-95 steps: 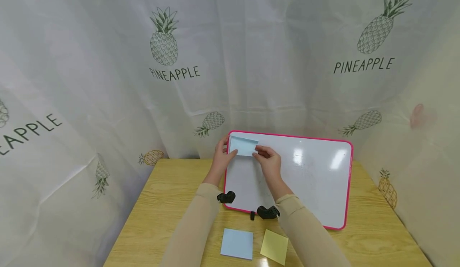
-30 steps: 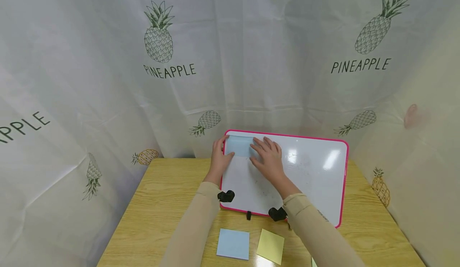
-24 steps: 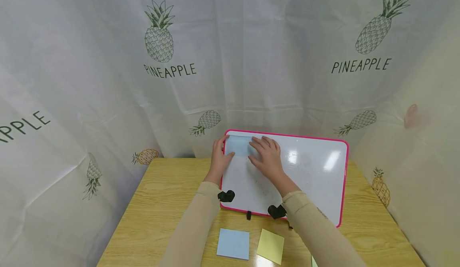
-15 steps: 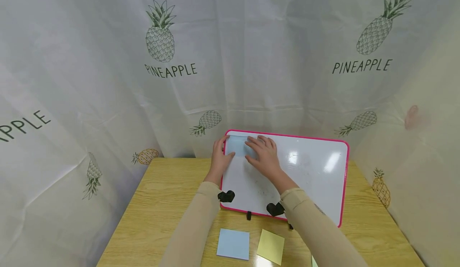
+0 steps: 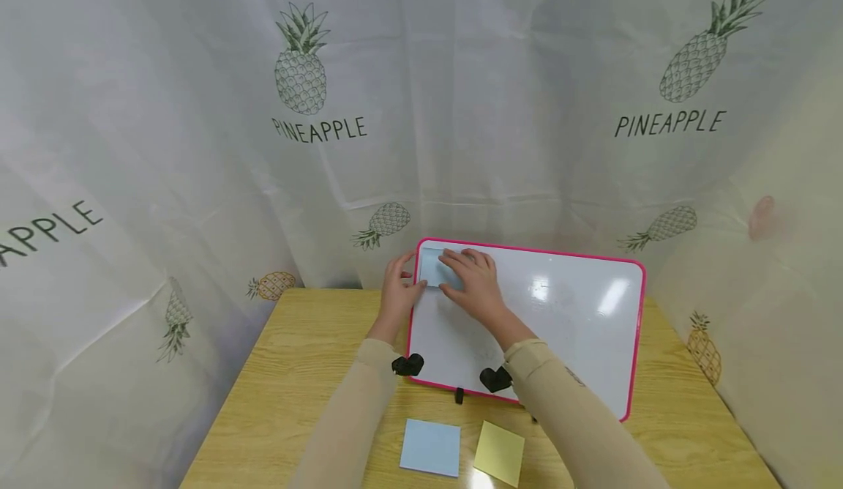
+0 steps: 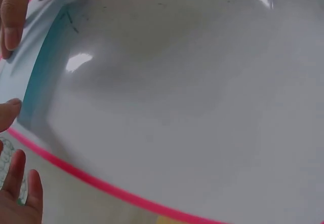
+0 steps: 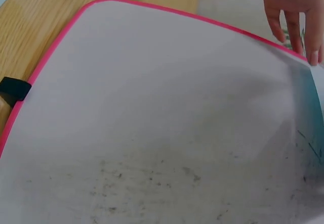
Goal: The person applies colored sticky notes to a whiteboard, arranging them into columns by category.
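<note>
Smoothing, we judge: blue sticky note [image 5: 431,266] at upper left of whiteboard [image 5: 560,328], right hand [image 5: 477,288] spread over it, left hand [image 5: 396,296] loosely splayed, thumb at note's corner, neither gripping; bottom edge probably wants pressing next.

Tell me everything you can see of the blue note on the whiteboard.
The blue note is a pale, thin sheet that looks like paper, its visible face plain. It lies in the upper left corner of the pink-rimmed whiteboard. The thumb of the left hand touches it near its lower left corner, while the fingers of the right hand lie over its right part, hiding that side. In the left wrist view, its lower edge seems lifted, with a darker blue-green band beneath.
</note>
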`<state>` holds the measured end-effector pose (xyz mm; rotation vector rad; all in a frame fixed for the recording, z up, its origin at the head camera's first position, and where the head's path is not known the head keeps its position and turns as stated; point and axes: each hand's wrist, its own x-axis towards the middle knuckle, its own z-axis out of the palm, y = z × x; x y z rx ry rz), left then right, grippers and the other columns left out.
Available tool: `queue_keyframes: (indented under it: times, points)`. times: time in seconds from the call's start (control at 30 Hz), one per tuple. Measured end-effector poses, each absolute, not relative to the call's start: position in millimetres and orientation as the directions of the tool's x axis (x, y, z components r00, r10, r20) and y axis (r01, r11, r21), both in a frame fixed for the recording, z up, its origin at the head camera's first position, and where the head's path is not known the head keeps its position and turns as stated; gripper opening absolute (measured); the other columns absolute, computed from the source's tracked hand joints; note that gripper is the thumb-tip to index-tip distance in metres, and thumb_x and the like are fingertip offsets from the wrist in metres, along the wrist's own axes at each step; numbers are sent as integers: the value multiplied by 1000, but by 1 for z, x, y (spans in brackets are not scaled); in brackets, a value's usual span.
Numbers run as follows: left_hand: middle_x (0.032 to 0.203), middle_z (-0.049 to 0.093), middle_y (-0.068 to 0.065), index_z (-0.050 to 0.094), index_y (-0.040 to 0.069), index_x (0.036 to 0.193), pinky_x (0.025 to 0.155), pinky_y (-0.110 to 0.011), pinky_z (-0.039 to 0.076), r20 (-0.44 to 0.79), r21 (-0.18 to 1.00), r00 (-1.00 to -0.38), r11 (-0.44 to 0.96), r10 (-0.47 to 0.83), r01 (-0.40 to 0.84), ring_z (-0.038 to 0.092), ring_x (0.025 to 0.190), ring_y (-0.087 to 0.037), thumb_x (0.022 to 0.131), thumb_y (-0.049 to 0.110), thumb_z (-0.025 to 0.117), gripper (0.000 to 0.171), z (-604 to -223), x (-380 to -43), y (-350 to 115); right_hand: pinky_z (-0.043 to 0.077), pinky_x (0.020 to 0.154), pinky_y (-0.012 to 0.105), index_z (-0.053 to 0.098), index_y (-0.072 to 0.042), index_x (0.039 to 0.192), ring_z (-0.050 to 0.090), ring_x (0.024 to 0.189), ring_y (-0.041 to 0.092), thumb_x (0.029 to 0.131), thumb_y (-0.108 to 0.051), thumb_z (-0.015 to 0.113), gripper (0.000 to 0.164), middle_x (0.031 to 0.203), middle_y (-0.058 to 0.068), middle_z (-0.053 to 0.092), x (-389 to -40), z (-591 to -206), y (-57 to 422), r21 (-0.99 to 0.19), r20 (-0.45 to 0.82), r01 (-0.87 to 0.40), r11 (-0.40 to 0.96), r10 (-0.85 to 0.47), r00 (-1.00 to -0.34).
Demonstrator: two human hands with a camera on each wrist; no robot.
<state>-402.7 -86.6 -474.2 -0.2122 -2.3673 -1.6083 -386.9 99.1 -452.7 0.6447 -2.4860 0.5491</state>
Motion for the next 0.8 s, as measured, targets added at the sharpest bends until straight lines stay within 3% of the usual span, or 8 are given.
queue_keyframes:
  times: [0.43,0.8]
  points:
    - [138,43,-8,54,17,138,90,-48,44,321,899,-946,327,-42,291,51,108,-31,86,9,75,57,-477,-384,-126,24,105,49,62,-16,127,38,126,28,86,-32,75,46,143,-2,50,-393,-445,79,-368,498,-516,773,-305,-812]
    - [137,45,-7,55,15,137,89,-48,43,307,905,-951,322,-37,279,51,109,-32,86,5,73,55,-472,-366,-142,28,103,49,54,-18,138,40,122,27,81,-36,80,66,133,1,57,-397,-439,65,-438,423,-488,755,-306,-853]
